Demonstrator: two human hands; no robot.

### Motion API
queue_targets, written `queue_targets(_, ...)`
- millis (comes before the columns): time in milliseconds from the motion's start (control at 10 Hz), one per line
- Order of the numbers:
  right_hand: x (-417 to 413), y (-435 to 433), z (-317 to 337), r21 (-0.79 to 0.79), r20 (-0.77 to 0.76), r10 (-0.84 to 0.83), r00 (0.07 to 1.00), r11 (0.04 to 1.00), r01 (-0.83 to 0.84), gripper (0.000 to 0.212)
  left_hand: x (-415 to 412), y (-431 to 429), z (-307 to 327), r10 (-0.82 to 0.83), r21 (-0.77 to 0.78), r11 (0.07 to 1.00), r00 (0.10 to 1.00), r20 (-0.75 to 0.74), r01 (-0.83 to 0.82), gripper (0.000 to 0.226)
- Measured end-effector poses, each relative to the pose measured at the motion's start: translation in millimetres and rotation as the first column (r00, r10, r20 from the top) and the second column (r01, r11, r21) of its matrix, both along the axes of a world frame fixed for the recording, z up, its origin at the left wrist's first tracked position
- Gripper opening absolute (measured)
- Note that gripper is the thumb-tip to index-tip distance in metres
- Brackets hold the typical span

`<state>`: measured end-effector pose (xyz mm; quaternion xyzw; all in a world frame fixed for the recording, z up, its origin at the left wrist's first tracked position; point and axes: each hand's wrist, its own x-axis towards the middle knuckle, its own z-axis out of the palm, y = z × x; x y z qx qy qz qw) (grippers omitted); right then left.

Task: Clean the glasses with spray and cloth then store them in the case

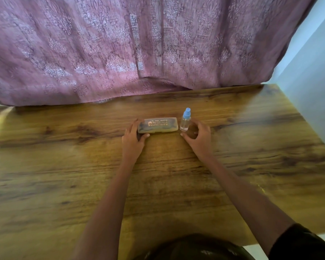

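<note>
A translucent glasses case (158, 125) with gold lettering lies closed on the wooden table (64, 166); dark glasses show faintly through its lid. My left hand (133, 139) grips the case's left end with thumb and fingers. A small clear spray bottle (185, 121) with a blue cap stands upright just right of the case. My right hand (197, 136) hovers beside the bottle, fingers curled and apart, holding nothing. No cloth is visible.
A pink patterned curtain (139, 49) hangs along the table's far edge. A pale wall (311, 62) stands at the right. The table's right edge runs diagonally close to my right arm.
</note>
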<state>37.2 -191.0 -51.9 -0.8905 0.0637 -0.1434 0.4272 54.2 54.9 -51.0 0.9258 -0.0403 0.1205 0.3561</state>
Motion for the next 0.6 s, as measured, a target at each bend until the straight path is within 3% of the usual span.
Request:
queue_targets(200, -19.0, 2.7, -5.3, -0.082, -0.049, -0.063, 0.997, 0.995, 0.059, 0.058, -8.0, -2.1, 1.0, 0.058, -0.079, 0.995, 0.995, -0.080, -0.064, 0.068)
queue_targets(300, -36.3, 10.4, -7.3, -0.225, -0.017, -0.042, 0.999, 0.974, 0.037, 0.049, -24.2, -9.4, 0.0, 0.125, -0.125, 0.983, 0.989, -0.073, -0.133, 0.063)
queue_targets(400, -55.0, 22.3, -6.7, -0.359, -0.025, 0.140, 0.990, 0.923, -0.140, 0.056, -48.5, -20.0, -2.0, 0.155, -0.065, 0.985, 0.986, -0.061, -0.159, 0.055)
queue_targets(500, -67.2, 36.6, -15.3, -0.488, -0.081, 0.282, 0.956, 0.825, -0.285, 0.067, -72.5, -36.2, -8.1, 0.084, 0.062, 0.995, 0.996, -0.010, -0.083, 0.059)
queue_targets(600, -69.8, 41.7, -16.0, -0.554, -0.165, 0.249, 0.954, 0.777, -0.299, 0.066, -85.1, -51.2, -17.0, -0.035, 0.315, 0.948, 0.998, -0.049, 0.049, 0.060)
